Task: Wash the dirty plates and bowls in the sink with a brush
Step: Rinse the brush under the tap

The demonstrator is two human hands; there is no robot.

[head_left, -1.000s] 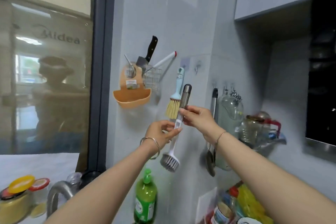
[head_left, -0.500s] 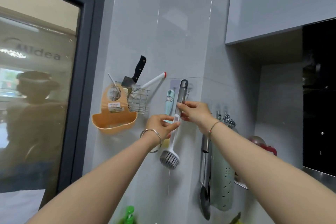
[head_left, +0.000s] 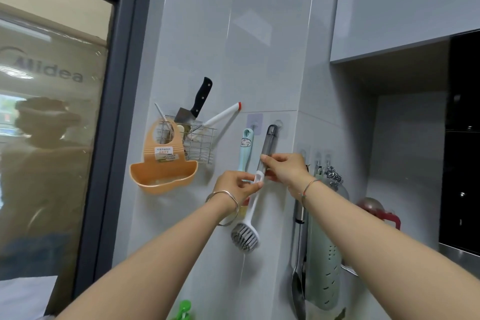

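A long dish brush (head_left: 267, 147) with a grey translucent handle, white neck and round bristle head (head_left: 245, 238) hangs upright against the tiled wall, its top loop at a clear wall hook (head_left: 278, 125). My left hand (head_left: 237, 186) pinches the white neck just below the grey handle. Above it, my right hand (head_left: 284, 167) holds the lower part of the grey handle between fingers and thumb. Sink, plates and bowls are out of view.
A pale blue brush (head_left: 245, 149) hangs on the hook just left. Further left are an orange wall caddy (head_left: 163, 175) and a wire basket (head_left: 198, 144) holding a black-handled knife (head_left: 198, 100). A ladle (head_left: 298, 291) and green holder (head_left: 323, 267) hang lower right. A green bottle top (head_left: 183, 309) shows at the bottom.
Both hands raised the dish brush along the wall until its top loop reached the clear hook. The camera tilted upward, so the counter items dropped out of view.
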